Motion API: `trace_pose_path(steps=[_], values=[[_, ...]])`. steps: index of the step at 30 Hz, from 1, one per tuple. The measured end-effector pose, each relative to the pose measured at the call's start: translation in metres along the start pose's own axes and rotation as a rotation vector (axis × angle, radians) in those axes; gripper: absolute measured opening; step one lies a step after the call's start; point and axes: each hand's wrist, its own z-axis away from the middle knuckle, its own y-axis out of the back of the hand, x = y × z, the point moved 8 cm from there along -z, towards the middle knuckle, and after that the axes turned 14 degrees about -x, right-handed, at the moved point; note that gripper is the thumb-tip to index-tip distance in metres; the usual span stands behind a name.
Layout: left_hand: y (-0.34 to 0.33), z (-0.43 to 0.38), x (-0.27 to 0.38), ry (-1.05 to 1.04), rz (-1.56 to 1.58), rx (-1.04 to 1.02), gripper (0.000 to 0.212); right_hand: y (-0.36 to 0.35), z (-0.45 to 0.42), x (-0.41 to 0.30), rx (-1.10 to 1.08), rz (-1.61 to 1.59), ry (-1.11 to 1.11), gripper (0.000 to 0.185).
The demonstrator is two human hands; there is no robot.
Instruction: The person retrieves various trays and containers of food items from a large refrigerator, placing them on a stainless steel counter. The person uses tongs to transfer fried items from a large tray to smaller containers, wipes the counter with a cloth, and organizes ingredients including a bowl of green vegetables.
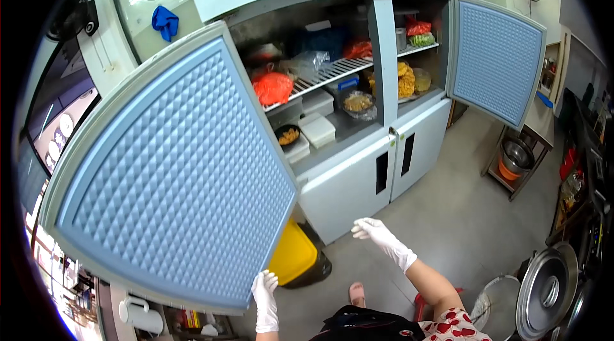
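My left hand [265, 289], in a white glove, is at the lower corner of a wide-open refrigerator door [187, 182] with a blue quilted inner face. Its fingers are curled by the door's edge; whether they grip it cannot be made out. My right hand [379, 236], also gloved in white, hangs in the air before the lower cabinet doors [350, 182] and holds nothing. The upright refrigerator stands open ahead. On its wire shelf [343, 71] lies a red plastic bag [273, 87]. Below are white lidded containers [317, 130], a black bowl of food [288, 136] and a wrapped bowl [358, 103].
A second open door [496, 60] swings out at right. Near my left hand is a yellow bin lid [293, 253]. Steel bowls [516, 154] rest on a low rack. A large metal lid [548, 292] is at lower right, and a white jug [140, 314] at lower left.
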Motion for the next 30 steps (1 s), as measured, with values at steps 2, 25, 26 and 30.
trace_pose_path(steps=[2, 25, 26, 30], values=[[0.005, -0.032, -0.014, 0.064, 0.028, 0.133, 0.031, 0.007, -0.036, -0.059, 0.003, 0.03, 0.086, 0.03], [-0.113, -0.127, 0.014, -0.006, 0.137, 0.593, 0.034, 0.073, -0.383, -0.515, 0.271, 1.264, 1.249, 0.027], [-0.124, -0.134, 0.018, -0.036, 0.142, 0.594, 0.033, 0.09, -0.396, -0.534, 0.382, 1.344, 1.256, 0.027], [-0.152, -0.149, 0.009, -0.117, 0.163, 0.611, 0.028, 0.151, -0.455, -0.592, 0.72, 1.793, 1.057, 0.031]])
